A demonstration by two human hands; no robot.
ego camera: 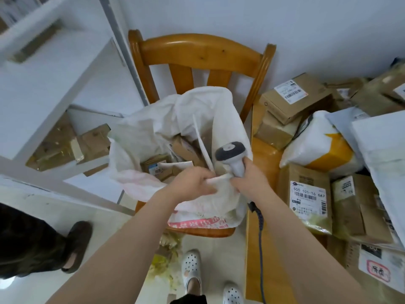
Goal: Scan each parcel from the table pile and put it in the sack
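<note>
A white woven sack (221, 119) stands open on a wooden chair (197, 51), with several brown boxes (184, 150) and a labelled parcel inside. My left hand (192, 183) grips the sack's near rim. My right hand (247, 183) holds a grey barcode scanner (230, 154) by its handle, right at the same rim; its dark cable hangs down beside the table. The parcel pile (328, 150) lies to the right on the wooden table (263, 163): brown cartons and white and yellow mailer bags. A carton with a "505 101-16" label (309, 198) lies nearest my right hand.
White metal shelving (65, 102) stands at the left with cartons on a low shelf. Another person's foot in a dark sandal (76, 244) is on the floor at the left. My own feet in white clogs (192, 270) are below, near crumpled yellowish wrapping on the floor.
</note>
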